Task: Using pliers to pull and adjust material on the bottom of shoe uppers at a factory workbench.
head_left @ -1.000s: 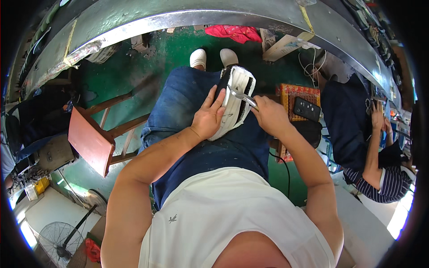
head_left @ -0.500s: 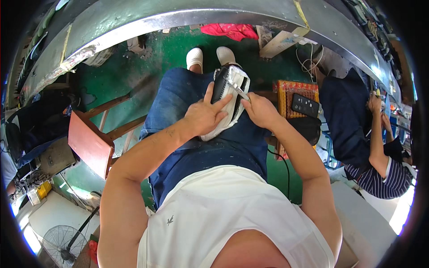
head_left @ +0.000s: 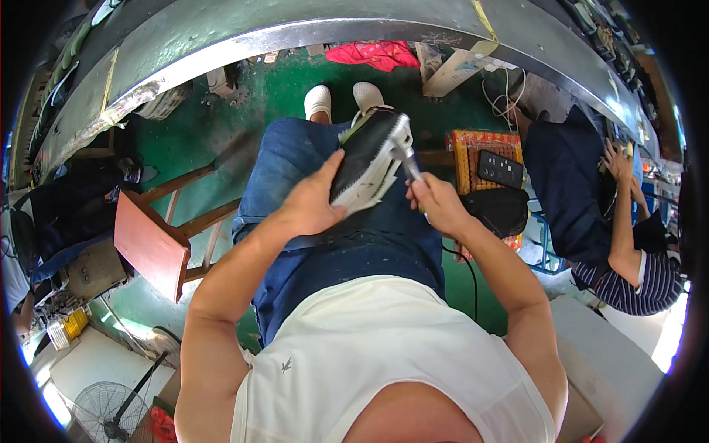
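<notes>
A black shoe upper with a ragged white edge lies tilted over my thighs, its side turned up. My left hand is closed on its near left side, thumb toward the heel end. In my right hand is a metal tool with a hammer-like head, the handle wrapped by my fingers. The tool's head is at the white edge on the shoe's right side. Motion blurs it, so I cannot tell whether it touches. The shoe's underside is mostly hidden.
A metal-edged bench curves across the far side. At right, a beaded seat bears a black remote-like device and a black pouch. A wooden stool stands left, a fan lower left. A co-worker sits right.
The shoe has been rolled over, so its black side now shows instead of the white opening. My left hand has moved from fingers spread on top to gripping its side. The right hand has drawn back slightly.
</notes>
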`<action>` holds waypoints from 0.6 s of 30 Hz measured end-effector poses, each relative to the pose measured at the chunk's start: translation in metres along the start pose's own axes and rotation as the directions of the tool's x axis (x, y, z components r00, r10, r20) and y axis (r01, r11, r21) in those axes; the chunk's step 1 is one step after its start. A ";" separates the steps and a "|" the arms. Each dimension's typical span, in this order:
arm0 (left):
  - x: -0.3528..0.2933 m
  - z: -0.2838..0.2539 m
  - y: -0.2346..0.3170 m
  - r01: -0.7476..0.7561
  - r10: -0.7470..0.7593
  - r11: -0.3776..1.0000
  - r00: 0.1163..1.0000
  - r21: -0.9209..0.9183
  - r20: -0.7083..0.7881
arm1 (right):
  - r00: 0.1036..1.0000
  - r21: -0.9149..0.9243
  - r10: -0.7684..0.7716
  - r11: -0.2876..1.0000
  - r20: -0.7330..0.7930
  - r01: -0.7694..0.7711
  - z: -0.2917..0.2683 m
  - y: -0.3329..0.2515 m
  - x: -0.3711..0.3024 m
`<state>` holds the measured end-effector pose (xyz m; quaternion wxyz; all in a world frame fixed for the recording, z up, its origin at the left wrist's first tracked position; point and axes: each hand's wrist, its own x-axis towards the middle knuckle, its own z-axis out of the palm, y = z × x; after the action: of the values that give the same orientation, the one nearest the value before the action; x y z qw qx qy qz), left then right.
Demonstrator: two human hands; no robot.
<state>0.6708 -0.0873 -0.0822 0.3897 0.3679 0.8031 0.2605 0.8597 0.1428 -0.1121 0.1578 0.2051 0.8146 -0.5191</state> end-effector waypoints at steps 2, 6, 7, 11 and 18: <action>-0.009 -0.029 0.010 -0.192 0.209 0.976 0.956 0.100 -0.208 | 0.976 0.303 -0.021 0.949 -0.219 0.089 0.000 0.013 -0.006; -0.006 -0.076 0.061 -0.439 0.318 0.851 0.867 -0.286 -0.385 | 0.970 0.431 0.090 0.902 -0.225 0.016 -0.009 0.017 -0.008; 0.002 -0.076 0.067 -0.515 0.336 0.761 0.833 -0.394 -0.439 | 0.971 0.429 0.083 0.903 -0.224 0.022 -0.009 0.016 -0.008; 0.051 -0.085 0.079 -0.372 0.241 0.877 0.888 -0.304 -0.393 | 0.984 0.419 -0.020 0.903 -0.179 0.095 -0.005 0.013 -0.014; 0.072 0.026 -0.035 -0.167 0.080 0.870 0.976 -0.464 -0.202 | 0.997 0.058 -0.076 0.995 -0.004 0.076 -0.016 -0.016 -0.017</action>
<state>0.6476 -0.0474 -0.1531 0.3784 0.2868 0.7198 0.5065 0.8655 0.1482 -0.0856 0.1311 0.1790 0.8065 -0.5480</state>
